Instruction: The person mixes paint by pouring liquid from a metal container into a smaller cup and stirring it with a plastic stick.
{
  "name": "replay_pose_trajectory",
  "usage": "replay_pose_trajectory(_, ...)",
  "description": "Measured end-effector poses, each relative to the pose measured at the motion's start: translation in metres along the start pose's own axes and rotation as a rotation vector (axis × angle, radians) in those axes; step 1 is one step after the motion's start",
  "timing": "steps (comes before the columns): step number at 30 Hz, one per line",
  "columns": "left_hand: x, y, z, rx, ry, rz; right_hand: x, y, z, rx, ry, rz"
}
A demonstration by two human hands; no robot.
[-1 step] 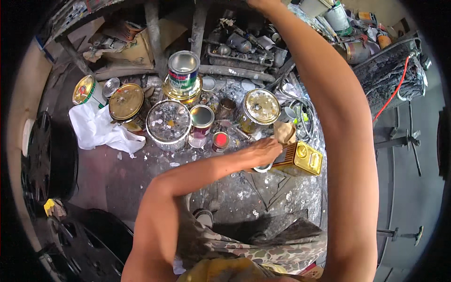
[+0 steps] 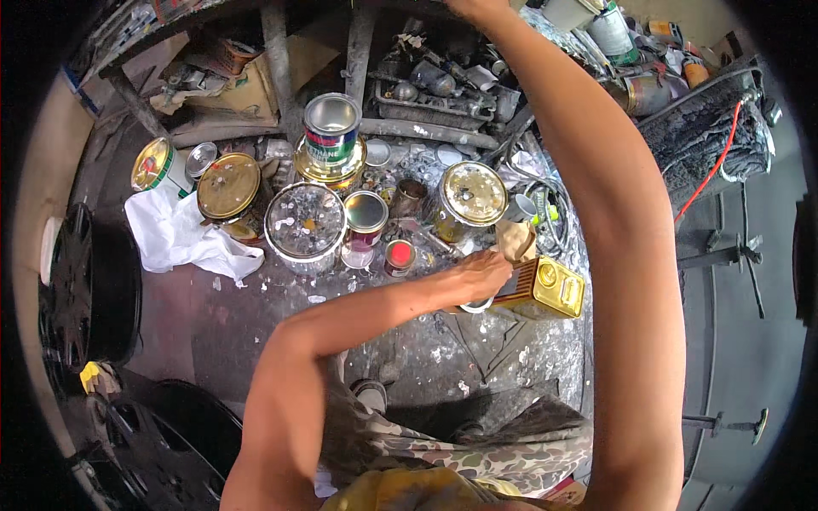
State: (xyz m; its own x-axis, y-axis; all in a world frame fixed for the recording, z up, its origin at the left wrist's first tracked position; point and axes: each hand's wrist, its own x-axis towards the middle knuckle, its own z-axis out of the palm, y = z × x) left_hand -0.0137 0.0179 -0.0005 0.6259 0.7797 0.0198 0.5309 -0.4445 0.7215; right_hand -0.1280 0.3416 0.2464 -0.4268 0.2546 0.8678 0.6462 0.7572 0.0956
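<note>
My left hand (image 2: 484, 276) is low over the floor, fingers curled closed; what they hold, if anything, is hidden. Just under it a small can or cup with a pale rim (image 2: 477, 305) partly shows. A folded piece of brown paper (image 2: 515, 241) touches or lies right behind the fingertips. Beside the hand, to the right, stands a rectangular gold tin (image 2: 559, 288) with a round cap. My right arm stretches far up and forward to the top edge, where my right hand (image 2: 479, 7) is cut off and its fingers are out of sight.
Paint cans crowd the floor ahead: a stained-lid bucket (image 2: 306, 220), a silver-topped can (image 2: 366, 210), a red-capped small can (image 2: 400, 255), a gold-lidded can (image 2: 474, 192) and a can stacked on another (image 2: 333, 128). A white plastic bag (image 2: 183, 234) lies left, near black wheel rims (image 2: 85, 289).
</note>
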Motion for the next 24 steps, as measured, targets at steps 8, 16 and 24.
replay_pose_trajectory(8,0.014,-0.016,0.017,0.106,0.014,0.339,-0.001,0.007,-0.054,0.087,-0.075,-0.004)
replay_pose_trajectory(16,0.010,-0.017,0.018,0.077,0.299,0.321,-0.101,0.003,-0.169,0.203,-0.155,-0.124)
replay_pose_trajectory(24,0.007,-0.002,-0.003,0.161,0.041,0.059,-0.251,0.048,-0.290,0.123,-0.415,0.214)
